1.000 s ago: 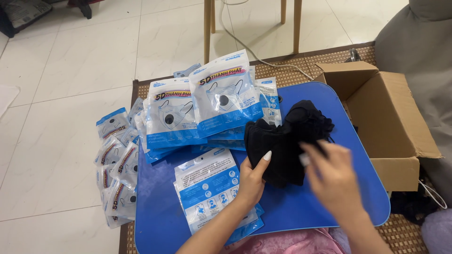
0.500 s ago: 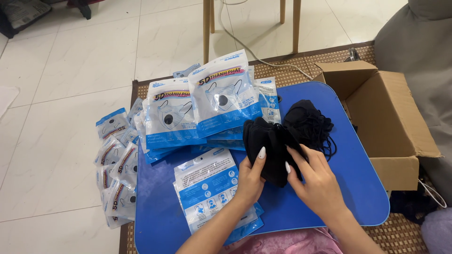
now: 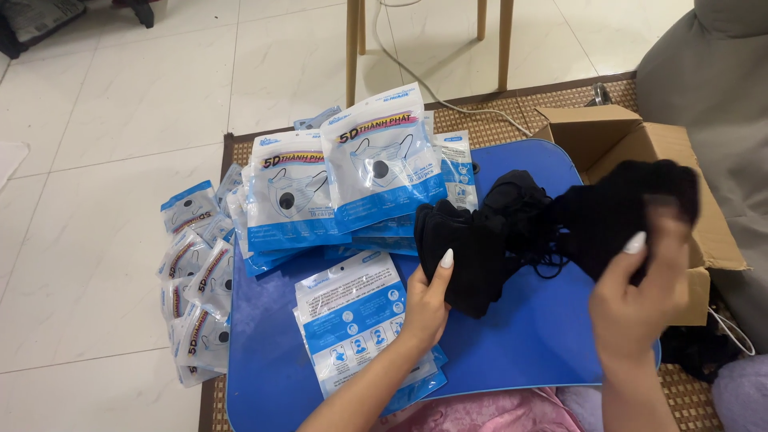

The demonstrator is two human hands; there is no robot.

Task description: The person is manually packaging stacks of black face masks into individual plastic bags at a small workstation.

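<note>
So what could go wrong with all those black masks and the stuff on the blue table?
1. The right hand lifts a bunch of black fabric masks whose ear loops look tangled with the black mask pile under the left hand; they might drag along.
2. The blue-and-white plastic packets overhang the blue table's near edge and could slide off.

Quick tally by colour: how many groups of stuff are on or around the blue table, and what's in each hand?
Black mask bunches: 3 (left hand on the stack; right hand lifts one bunch; one loose heap)
Blue-and-white packet groups: 3 (propped packets, flat packets, spill on the floor)
Brown cardboard box: 1
Blue table: 1
Total: 8

Single packets overlap too much to count.
</note>
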